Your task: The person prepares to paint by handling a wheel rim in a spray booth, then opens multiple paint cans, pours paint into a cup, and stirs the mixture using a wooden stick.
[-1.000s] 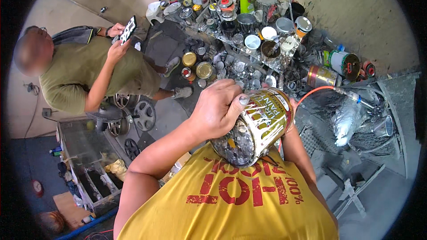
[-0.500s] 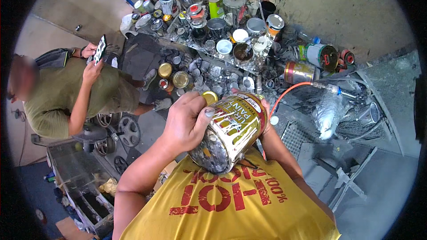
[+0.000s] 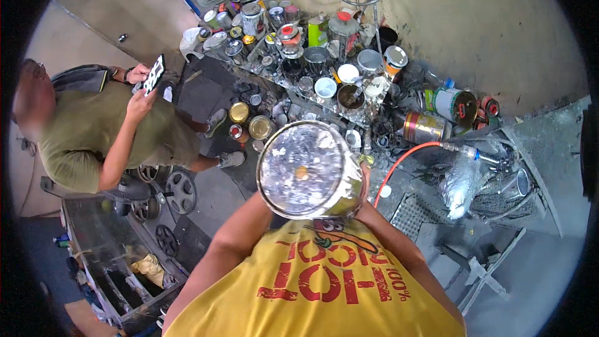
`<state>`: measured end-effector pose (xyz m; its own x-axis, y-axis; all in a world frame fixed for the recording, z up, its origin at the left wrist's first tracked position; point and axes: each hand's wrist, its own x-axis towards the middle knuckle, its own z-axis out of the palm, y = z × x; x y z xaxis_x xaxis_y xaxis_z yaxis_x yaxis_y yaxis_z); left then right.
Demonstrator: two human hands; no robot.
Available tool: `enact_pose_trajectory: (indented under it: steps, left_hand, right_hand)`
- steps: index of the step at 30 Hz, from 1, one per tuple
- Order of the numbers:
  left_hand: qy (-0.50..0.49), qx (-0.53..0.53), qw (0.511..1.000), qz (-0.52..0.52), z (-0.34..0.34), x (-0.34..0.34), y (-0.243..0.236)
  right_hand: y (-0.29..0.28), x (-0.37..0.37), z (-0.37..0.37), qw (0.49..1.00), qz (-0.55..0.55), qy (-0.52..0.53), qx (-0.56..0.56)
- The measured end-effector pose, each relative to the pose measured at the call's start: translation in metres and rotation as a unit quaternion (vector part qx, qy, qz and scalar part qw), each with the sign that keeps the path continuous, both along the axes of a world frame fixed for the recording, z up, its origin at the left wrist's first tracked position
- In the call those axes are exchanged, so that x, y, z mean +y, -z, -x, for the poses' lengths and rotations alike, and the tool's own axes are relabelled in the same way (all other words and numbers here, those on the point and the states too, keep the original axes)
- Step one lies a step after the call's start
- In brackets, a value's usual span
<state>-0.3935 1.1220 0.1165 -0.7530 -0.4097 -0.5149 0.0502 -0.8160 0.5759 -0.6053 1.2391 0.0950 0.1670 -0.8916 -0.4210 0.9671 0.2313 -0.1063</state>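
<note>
A large paint can [image 3: 302, 170] is raised in front of my chest, its round grey end, smeared with white and dark paint, facing me. A small orange-brown spot marks the middle of that end. Along the can's right side, my right hand [image 3: 364, 182] wraps round the wall; only part of it shows. My left forearm runs up to the can's lower left, but the can hides my left hand and its fingers.
A paint-crusted bench [image 3: 299, 90] holds several cans, tubs and cups. Gold-lidded tins [image 3: 260, 127] stand on the floor. An orange hose [image 3: 399, 165] curves at the right near a foil-wrapped object [image 3: 458, 190]. At left a person [image 3: 106, 131] holds a phone [image 3: 153, 75].
The paint can has tipped so its round end faces me, hiding its printed side. My left hand has gone from view behind it. The view has shifted slightly.
</note>
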Motion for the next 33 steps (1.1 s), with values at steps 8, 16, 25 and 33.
enact_pose_trajectory:
  steps: [8, 16, 25, 33]
  left_hand:
    - [0.116, -0.056, 0.992, 0.014, -0.07, 0.003, 0.019]
    - [0.29, -0.133, 0.93, 0.185, -0.039, -0.087, 0.009]
    - [0.35, -0.221, 0.886, 0.208, -0.009, -0.1, -0.016]
    - [0.255, -0.112, 0.955, 0.105, -0.039, -0.086, 0.053]
  right_hand:
    - [0.022, 0.004, 0.007, 0.698, 0.086, -0.211, 0.679]
    - [-0.039, -0.014, 0.027, 0.636, 0.151, -0.221, 0.724]
    - [-0.193, -0.073, 0.005, 0.507, 0.259, -0.095, 0.816]
    - [-0.196, -0.074, -0.045, 0.348, 0.296, -0.18, 0.871]
